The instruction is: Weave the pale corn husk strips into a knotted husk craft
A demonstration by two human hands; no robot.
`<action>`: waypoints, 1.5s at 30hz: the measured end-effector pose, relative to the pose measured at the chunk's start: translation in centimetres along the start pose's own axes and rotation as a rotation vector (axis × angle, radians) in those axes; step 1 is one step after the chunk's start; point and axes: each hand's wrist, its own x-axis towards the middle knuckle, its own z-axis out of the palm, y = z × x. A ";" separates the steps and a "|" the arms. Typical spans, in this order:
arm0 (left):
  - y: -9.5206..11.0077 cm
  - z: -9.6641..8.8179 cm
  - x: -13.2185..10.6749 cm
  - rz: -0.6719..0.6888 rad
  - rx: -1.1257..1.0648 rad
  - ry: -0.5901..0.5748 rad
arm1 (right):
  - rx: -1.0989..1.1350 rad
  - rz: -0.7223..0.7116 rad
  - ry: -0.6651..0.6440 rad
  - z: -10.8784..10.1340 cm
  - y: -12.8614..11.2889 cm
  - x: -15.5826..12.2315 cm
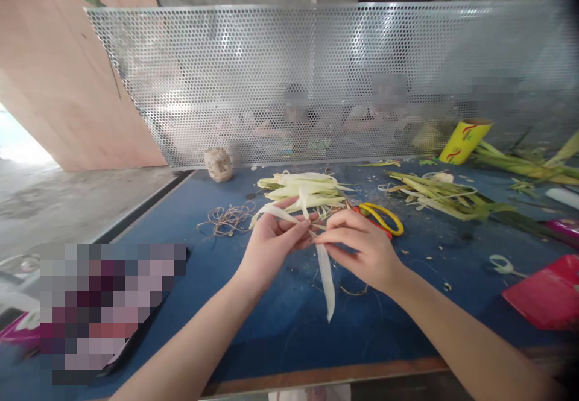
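Note:
My left hand [271, 241] and my right hand [362, 247] meet over the blue table [280, 322], both pinched on pale leaf strips [325, 280]. One strip hangs down from the fingers toward me, others fan out to the upper left. Just behind the hands lies a pile of pale strips [303, 190]. Yellow-and-red-handled scissors [382, 219] rest right behind my right hand.
A twine ball [218, 164] and loose twine [226, 219] lie at the back left. Green leaves [443, 196] and a yellow roll [465, 142] sit at the right, a red object [547, 295] at the right edge. A perforated metal screen [316, 81] fences the far side, people behind it.

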 end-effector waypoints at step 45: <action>-1.1 0.1 -0.6 0.099 0.208 -0.148 | 0.767 0.797 -0.149 1.1 0.2 0.4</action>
